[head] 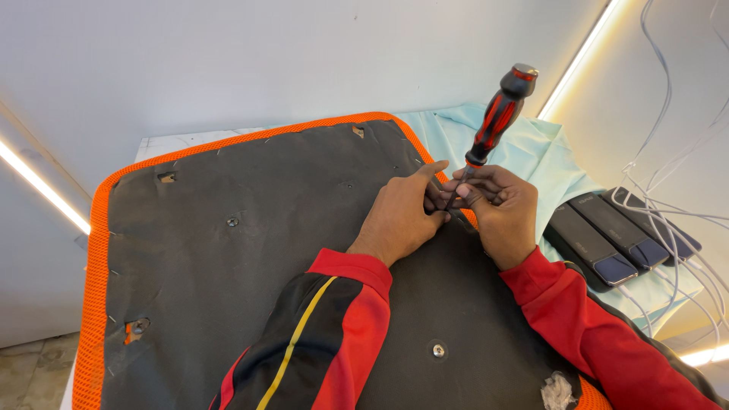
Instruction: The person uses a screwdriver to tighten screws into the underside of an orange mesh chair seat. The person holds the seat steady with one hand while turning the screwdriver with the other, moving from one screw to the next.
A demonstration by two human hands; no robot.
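While the upturned seat cushion with black fabric backing and orange mesh edging (250,250) lay flat across the desk (163,143), both hands worked at its far right edge. Right hand (497,212) was clamped on the lower shaft of a screwdriver with a red-and-black ribbed handle (497,114), fingers curled tight around the metal just below the grip. Handle stood upright, tilted slightly to the right, well above the knuckles. Tip was hidden between the fingers; could not tell what it met.

Left hand (402,216) rested palm-down on the black fabric just beside the right, fingers together and stretched toward the tool's shaft, fingertips touching or nearly touching it. It gripped nothing that showed.

Both forearms wore red sleeves; the left sleeve had black panels and a yellow stripe (300,342).

Round metal screw heads (438,350) sat in the fabric, one near the front, one toward the left centre. Staples dotted the rim. White stuffing (558,391) poked from a tear at the near right corner.

Pale green cloth (531,152) lay under the cushion's far right side. Three dark flat rectangular devices (607,235) lay side by side on it, white cables (668,197) trailing over them.
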